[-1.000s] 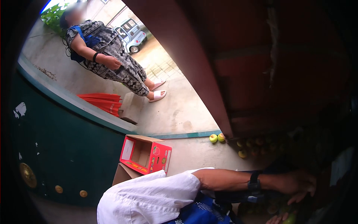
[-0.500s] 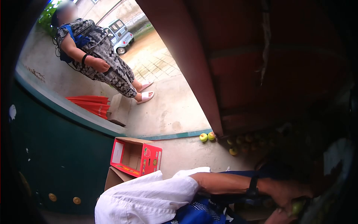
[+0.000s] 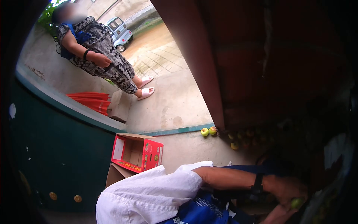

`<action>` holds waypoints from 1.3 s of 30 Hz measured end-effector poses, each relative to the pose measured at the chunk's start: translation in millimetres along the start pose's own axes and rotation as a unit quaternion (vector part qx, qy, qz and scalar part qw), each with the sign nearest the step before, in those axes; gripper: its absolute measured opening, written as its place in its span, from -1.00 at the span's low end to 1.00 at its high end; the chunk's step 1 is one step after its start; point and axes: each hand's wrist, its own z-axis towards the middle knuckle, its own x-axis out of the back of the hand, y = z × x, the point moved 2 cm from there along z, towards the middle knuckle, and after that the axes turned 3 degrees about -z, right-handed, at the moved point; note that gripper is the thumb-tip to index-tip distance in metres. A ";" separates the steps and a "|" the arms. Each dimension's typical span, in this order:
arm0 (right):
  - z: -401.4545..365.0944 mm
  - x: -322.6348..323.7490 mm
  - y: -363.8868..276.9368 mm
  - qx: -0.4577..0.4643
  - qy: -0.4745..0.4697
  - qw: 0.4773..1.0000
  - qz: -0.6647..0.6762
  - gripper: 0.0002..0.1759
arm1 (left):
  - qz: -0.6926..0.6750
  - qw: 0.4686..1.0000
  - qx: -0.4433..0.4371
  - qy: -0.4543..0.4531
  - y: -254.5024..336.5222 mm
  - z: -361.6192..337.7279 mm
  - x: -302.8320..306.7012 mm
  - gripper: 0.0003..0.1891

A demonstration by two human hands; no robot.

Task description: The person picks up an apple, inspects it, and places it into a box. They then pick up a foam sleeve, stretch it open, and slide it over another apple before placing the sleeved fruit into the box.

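Observation:
My left hand [image 3: 285,188], below a white sleeve and a dark wristband, reaches into deep shade at the lower right. Its fingers curl around a green apple [image 3: 297,203]. My right hand [image 3: 278,215] comes up from the bottom edge, close under the same apple, its fingers mostly lost in shadow. Beyond my forearm, two yellow-green apples [image 3: 208,131] sit side by side on the floor by the threshold. Several more apples [image 3: 238,140] lie in the dark beside them.
An open red carton [image 3: 138,152] stands near the green door [image 3: 67,149], with brown cardboard [image 3: 117,174] beneath. A dark red panel [image 3: 261,93] fills the upper right. Outside the doorway stand a person [image 3: 97,48] in patterned clothes, a red folded item [image 3: 89,101] and a small vehicle [image 3: 120,33].
My left hand and wrist have shifted slightly, and more of the apple shows between my hands. The right hand now reaches nearer to it. My view has tilted a little.

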 end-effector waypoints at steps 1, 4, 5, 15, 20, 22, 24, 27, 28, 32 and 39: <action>-0.2 0.2 7.1 -0.001 0.007 1.000 -0.025 -0.29 | -0.036 0.999 -0.004 -0.005 0.6 1.8 1.9 -0.29; -1.7 5.3 30.0 -0.003 0.021 0.995 -0.096 -0.27 | -0.090 0.996 -0.022 -0.003 3.5 0.6 11.1 -0.36; -1.9 8.3 30.7 -0.006 0.026 0.992 -0.124 -0.27 | -0.110 0.993 -0.037 0.003 7.9 -0.8 14.7 -0.41; -24.3 43.3 73.8 0.019 -0.015 0.915 -0.404 -0.32 | -0.141 0.987 -0.079 0.011 23.0 -11.9 18.2 -0.24; -10.8 60.6 61.4 0.004 -0.046 0.981 -0.189 -0.39 | -0.198 0.978 -0.039 0.057 37.7 -9.0 38.3 -0.17; -19.6 65.5 47.9 -0.072 0.016 0.993 0.090 -0.37 | -0.270 0.954 0.117 0.055 36.4 -11.5 64.0 -0.17; -20.3 71.7 38.9 -0.014 0.018 0.975 -0.221 -0.39 | -0.209 0.966 0.103 0.108 24.3 -15.3 93.3 -0.15; -16.7 94.3 94.3 0.070 -0.004 0.860 -0.505 -0.35 | -0.199 0.956 0.129 0.171 -10.5 -38.3 147.8 -0.20; -16.1 96.7 110.7 0.062 -0.006 0.860 -0.506 -0.35 | -0.123 0.968 0.134 0.173 -23.0 -54.1 161.1 -0.20; -18.1 87.1 132.9 -0.153 -0.019 0.974 0.164 -0.38 | -0.085 0.929 0.323 0.158 -69.7 -151.1 180.3 -0.21; -11.6 72.8 128.8 -0.092 -0.136 0.744 0.648 -0.41 | -0.094 0.791 0.587 0.146 -162.7 -324.6 125.5 -0.23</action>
